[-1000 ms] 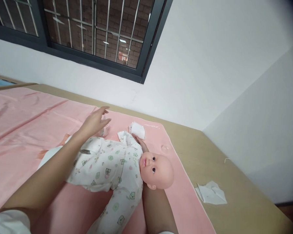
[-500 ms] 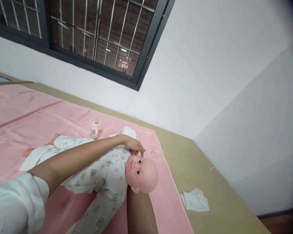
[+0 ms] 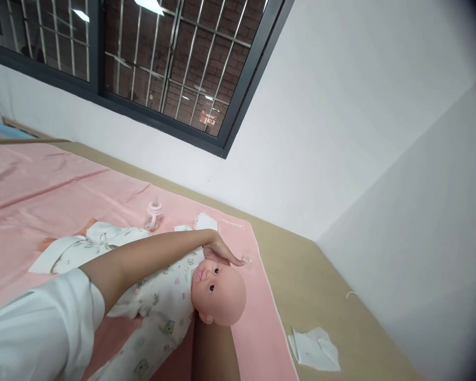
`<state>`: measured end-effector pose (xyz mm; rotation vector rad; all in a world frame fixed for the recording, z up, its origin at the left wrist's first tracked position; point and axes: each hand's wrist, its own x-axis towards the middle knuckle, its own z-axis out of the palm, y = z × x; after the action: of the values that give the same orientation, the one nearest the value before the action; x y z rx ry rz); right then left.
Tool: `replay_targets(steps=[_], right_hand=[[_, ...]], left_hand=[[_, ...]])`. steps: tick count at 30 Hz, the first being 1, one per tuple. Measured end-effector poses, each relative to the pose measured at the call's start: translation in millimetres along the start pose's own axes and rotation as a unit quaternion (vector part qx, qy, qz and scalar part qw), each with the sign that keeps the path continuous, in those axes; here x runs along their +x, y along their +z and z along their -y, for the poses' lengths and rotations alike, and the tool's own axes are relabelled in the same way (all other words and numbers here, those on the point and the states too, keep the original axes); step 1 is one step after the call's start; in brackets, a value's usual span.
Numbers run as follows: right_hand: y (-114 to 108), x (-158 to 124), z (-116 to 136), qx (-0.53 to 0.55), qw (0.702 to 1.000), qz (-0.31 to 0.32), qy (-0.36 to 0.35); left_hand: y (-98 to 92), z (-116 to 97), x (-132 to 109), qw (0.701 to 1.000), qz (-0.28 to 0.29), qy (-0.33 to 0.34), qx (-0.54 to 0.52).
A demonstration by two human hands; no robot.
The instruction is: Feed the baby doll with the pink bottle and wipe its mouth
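Note:
A baby doll (image 3: 221,295) in a white printed romper (image 3: 158,292) lies on its back on a pink sheet (image 3: 43,185). My left arm reaches across its chest. My left hand (image 3: 219,253) hovers just above the doll's face, fingers stretched toward a small clear cap (image 3: 251,259) on the sheet, the fingertips at or near it. My right forearm (image 3: 214,352) runs under the doll's head; that hand is hidden beneath the doll.
A pink baby bottle (image 3: 153,216) stands beyond the doll, with a folded white cloth (image 3: 205,221) beside it. Crumpled white tissue (image 3: 313,349) lies on the tan surface (image 3: 325,296) to the right. White walls and a barred window (image 3: 143,69) close off the far side.
My left hand left the bottle area and swung right across the doll to its head, then on toward the clear cap. The view shifted, so the doll sits lower and further left.

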<state>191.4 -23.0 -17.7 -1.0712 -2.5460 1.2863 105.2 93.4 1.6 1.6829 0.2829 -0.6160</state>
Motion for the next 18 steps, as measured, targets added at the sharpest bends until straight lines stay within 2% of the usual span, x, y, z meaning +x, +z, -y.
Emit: replay_targets(steps=[3, 6, 8, 10, 11, 13, 16, 18], right_hand=[[4, 9, 3, 0.025, 0.993, 0.105, -0.048], [-1, 16, 4, 0.070, 0.981, 0.159, -0.090], [-7, 16, 2, 0.083, 0.969, 0.209, -0.103], [-12, 11, -2, 0.098, 0.961, 0.231, -0.116], [-13, 7, -4, 0.110, 0.961, 0.219, -0.126], [-13, -1, -8, 0.137, 0.968, 0.156, -0.143], [-10, -13, -16, 0.175, 0.974, 0.004, -0.141], [-9, -16, -20, 0.198, 0.968, -0.094, -0.125]], left_hand=[[5.1, -2, 5, 0.999, -0.016, -0.024, 0.021], [9.8, -2, 10, 0.997, -0.039, -0.044, 0.041], [11.2, -1, 10, 0.997, -0.053, -0.036, 0.031], [11.0, 1, 9, 0.998, -0.061, -0.020, 0.002], [10.6, 2, 7, 0.998, -0.059, -0.019, -0.017], [9.4, 3, 5, 0.997, -0.048, -0.029, -0.049], [8.2, 5, 4, 0.997, -0.024, -0.039, -0.061], [8.0, 8, 6, 0.998, -0.024, -0.026, -0.053]])
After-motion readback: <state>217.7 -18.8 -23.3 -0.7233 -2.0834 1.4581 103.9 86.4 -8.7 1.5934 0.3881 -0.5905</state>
